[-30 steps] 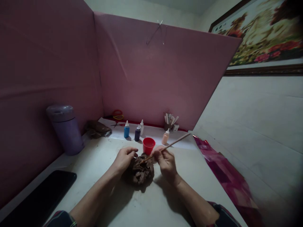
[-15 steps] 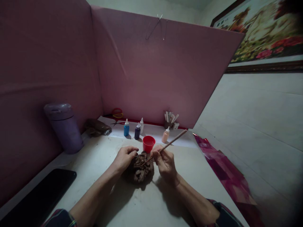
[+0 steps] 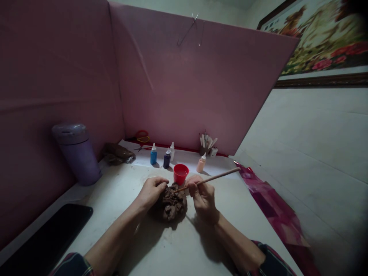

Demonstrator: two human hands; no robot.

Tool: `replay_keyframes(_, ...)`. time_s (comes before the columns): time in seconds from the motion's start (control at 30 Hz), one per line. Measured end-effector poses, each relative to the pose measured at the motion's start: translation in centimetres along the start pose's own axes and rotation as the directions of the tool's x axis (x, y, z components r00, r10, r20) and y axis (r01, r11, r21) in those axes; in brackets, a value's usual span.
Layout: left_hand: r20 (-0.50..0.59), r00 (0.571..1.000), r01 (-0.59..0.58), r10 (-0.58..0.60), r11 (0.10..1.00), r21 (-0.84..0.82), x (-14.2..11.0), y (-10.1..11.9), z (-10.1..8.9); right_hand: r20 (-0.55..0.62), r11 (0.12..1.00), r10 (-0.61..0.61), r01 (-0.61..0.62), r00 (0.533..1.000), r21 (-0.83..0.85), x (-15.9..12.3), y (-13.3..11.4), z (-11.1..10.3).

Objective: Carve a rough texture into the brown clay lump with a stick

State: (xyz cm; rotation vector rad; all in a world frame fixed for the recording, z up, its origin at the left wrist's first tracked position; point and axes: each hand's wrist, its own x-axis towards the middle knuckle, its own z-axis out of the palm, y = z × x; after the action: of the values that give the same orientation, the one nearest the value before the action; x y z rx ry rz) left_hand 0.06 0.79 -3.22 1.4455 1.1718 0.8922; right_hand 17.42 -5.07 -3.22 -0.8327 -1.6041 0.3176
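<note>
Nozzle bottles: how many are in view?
4: blue bottle at left, dark bottle just right of it, white bottle partly hidden behind the dark one, and peach bottle farther right, past the red cup. Others could be hidden.

I could read no text, label, brand, number or sign on any surface in view. On the framed picture (image 3: 322,46), small dark marks (image 3: 271,25) stood near the upper left corner, too small for me to decipher.
</note>
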Motion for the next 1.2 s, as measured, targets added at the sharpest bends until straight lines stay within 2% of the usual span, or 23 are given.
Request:
replay_keyframes(0.2,-0.017,1.0,-0.021,0.021,1.0,-0.007,0.0,0.0,0.0,-0.002,0.994,0.106,-0.105,0.994,0.01,0.0,0.2,-0.1)
replay_keyframes(0.4,-0.022,1.0,0.012,-0.013,0.999,-0.051,0.0,0.1,0.1,0.026,0.985,0.165,-0.166,0.986,0.041,-0.2,0.9,0.5)
replay_keyframes(0.47,-0.018,1.0,0.004,-0.005,0.999,-0.04,0.0,0.0,0.1,0.051,0.989,0.149,-0.15,0.988,0.017,-0.6,1.0,0.8)
replay_keyframes(0.53,-0.015,1.0,-0.008,0.008,0.999,-0.032,0.1,-0.2,0.1,0.101,0.997,0.075,-0.071,0.992,-0.038,-0.9,1.0,1.0)
replay_keyframes(0.6,-0.017,0.999,-0.031,0.03,0.999,-0.032,0.2,-0.5,0.1,0.173,0.994,-0.04,0.056,0.984,-0.09,-1.3,0.7,1.2)
replay_keyframes(0.73,-0.019,0.997,-0.072,0.072,0.996,-0.042,0.3,-0.8,0.1,0.303,0.931,-0.283,0.337,0.91,-0.14,-1.7,0.1,1.8)
replay_keyframes(0.8,-0.024,0.998,-0.066,0.065,0.997,-0.035,0.2,-0.7,0.0,0.308,0.92,-0.311,0.366,0.899,-0.14,-1.8,0.0,1.9)
replay_keyframes(0.87,-0.022,0.999,-0.047,0.046,0.998,-0.034,0.1,-0.4,0.0,0.25,0.953,-0.235,0.273,0.939,-0.13,-1.8,0.1,1.9)
replay_keyframes(0.93,-0.014,1.0,-0.02,0.019,0.999,-0.042,0.0,-0.1,0.0,0.137,0.989,-0.08,0.095,0.987,-0.11,-1.7,0.3,1.8)
replay_keyframes(1.03,-0.007,1.0,0.005,-0.006,0.998,-0.066,0.0,0.0,0.1,-0.006,0.992,0.109,-0.109,0.994,-0.066,-1.6,0.6,1.5)
replay_keyframes(1.1,-0.012,1.0,0.014,-0.015,0.996,-0.084,0.1,-0.1,0.2,-0.081,0.992,0.118,-0.121,0.99,-0.027,-1.5,0.6,1.2)
replay_keyframes(1.2,-0.009,1.0,0.025,-0.026,0.996,-0.087,0.1,-0.3,0.2,-0.234,0.997,0.072,-0.068,0.97,0.024,-1.0,0.4,0.7)
